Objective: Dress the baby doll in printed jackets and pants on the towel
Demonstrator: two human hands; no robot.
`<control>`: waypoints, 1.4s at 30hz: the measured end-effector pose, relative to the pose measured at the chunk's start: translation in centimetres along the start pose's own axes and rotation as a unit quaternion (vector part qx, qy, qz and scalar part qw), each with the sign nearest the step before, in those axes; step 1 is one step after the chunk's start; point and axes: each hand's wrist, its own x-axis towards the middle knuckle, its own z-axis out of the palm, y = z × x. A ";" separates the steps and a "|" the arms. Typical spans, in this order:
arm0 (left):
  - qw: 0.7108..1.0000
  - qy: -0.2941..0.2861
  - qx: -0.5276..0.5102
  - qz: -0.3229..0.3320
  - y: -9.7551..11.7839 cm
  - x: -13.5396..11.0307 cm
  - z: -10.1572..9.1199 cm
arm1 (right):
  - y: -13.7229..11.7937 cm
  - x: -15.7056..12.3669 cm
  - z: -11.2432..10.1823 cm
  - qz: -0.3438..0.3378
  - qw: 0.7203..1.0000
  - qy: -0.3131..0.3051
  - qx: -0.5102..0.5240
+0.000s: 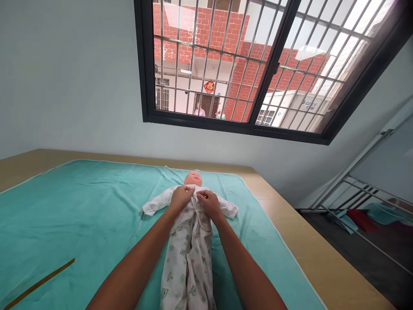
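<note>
A baby doll [193, 177] lies on its back on a turquoise cloth [97, 206], its head toward the window. It wears white patterned pajamas [187, 258], the sleeves spread to both sides and the legs stretching toward me. At the chest, just below the doll's chin, my left hand [182, 197] pinches the pajama fabric near the front opening. My right hand [209, 203] also pinches the fabric, a short gap to the right. Whatever fastener lies between the fingertips is too small to make out.
The cloth covers a wooden tabletop [309, 245]. A thin brown strip [41, 282] lies at the lower left. Behind the table is a white wall with a barred window [213, 56]. To the right stands a metal rack [355, 181], with a blue basin [385, 214] low down.
</note>
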 end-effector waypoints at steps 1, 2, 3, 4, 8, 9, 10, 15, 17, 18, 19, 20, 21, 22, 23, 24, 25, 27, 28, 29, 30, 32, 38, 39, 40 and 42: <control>1.000 0.001 0.009 0.000 0.1 -0.5 -0.1 | -0.2 -0.3 -0.1 -0.003 1.000 0.003 -0.009; 1.000 0.001 0.016 0.000 0.2 -0.9 -0.2 | -0.5 -0.5 -0.1 -0.007 1.000 0.006 -0.020; 1.000 -0.001 0.023 0.001 0.3 -1.2 -0.3 | -0.8 -0.6 -0.2 -0.011 0.999 0.009 -0.030; 1.000 -0.004 0.028 0.001 0.5 -1.5 -0.4 | -1.1 -0.6 -0.2 -0.016 0.999 0.009 -0.040; 0.999 -0.019 0.047 0.001 0.9 -2.1 -0.8 | -1.9 -0.5 -0.3 -0.028 0.998 -0.005 -0.059; 0.998 -0.022 0.053 0.002 0.9 -2.1 -0.8 | -1.9 -0.6 -0.3 -0.028 0.997 -0.005 -0.065; 0.998 -0.025 0.059 0.003 0.8 -2.2 -0.9 | -2.0 -0.7 -0.2 -0.029 0.997 -0.003 -0.071; 0.995 -0.049 0.084 0.000 0.5 -2.2 -1.2 | -2.2 -0.8 0.1 -0.034 0.991 -0.001 -0.132; 0.994 -0.056 0.098 -0.006 0.6 -2.1 -1.2 | -2.4 -0.7 0.0 -0.028 0.989 -0.013 -0.147; 0.993 -0.057 0.105 -0.008 0.7 -2.0 -1.2 | -2.4 -0.6 0.0 -0.024 0.988 -0.020 -0.149; 0.992 -0.058 0.111 -0.008 0.8 -1.9 -1.3 | -2.5 -0.6 0.0 -0.019 0.989 -0.026 -0.147; 0.991 -0.058 0.117 -0.008 0.8 -1.8 -1.3 | -2.5 -0.6 0.0 -0.015 0.989 -0.028 -0.144; 0.991 -0.057 0.123 -0.007 0.9 -1.7 -1.2 | -2.5 -0.6 0.1 -0.010 0.989 -0.026 -0.143; 0.990 -0.055 0.127 -0.005 1.0 -1.7 -1.2 | -2.5 -0.6 0.2 -0.007 0.990 -0.021 -0.143; 0.990 -0.050 0.132 -0.005 1.0 -1.7 -1.1 | -2.6 -0.7 0.4 -0.003 0.990 -0.014 -0.144; 0.990 -0.043 0.135 -0.006 1.1 -1.7 -1.0 | -2.6 -0.8 0.7 0.001 0.989 0.002 -0.146; 0.990 -0.033 0.139 -0.009 1.2 -1.8 -0.8 | -2.7 -0.9 0.9 0.001 0.989 0.022 -0.150; 0.989 -0.010 0.145 -0.017 1.4 -2.1 -0.4 | -2.6 -1.1 1.1 -0.012 0.988 0.045 -0.148; 0.989 0.001 0.147 -0.021 1.5 -2.3 -0.2 | -2.4 -1.3 1.0 -0.025 0.990 0.036 -0.136; 0.989 0.009 0.147 -0.024 1.6 -2.6 0.0 | -2.2 -1.5 0.8 -0.039 0.992 0.018 -0.115; 0.989 0.016 0.147 -0.025 1.7 -2.8 0.1 | -1.8 -1.8 0.5 -0.049 0.995 -0.002 -0.086; 0.989 0.028 0.145 -0.024 1.8 -3.5 0.4 | -1.1 -2.7 -0.2 -0.048 0.998 -0.013 -0.031; 0.987 0.053 0.149 -0.005 1.6 -5.9 0.4 | -0.1 -5.6 -0.7 -0.018 0.999 0.042 -0.026; 0.987 0.055 0.151 -0.004 1.5 -6.2 0.3 | -0.3 -5.8 -0.6 -0.013 0.999 0.043 -0.029; 0.987 0.056 0.153 -0.004 1.6 -6.4 0.3 | -0.4 -5.9 -0.5 -0.008 0.999 0.045 -0.031; 0.986 0.056 0.157 -0.008 1.7 -6.6 0.2 | -0.7 -5.8 -0.3 -0.002 0.998 0.050 -0.032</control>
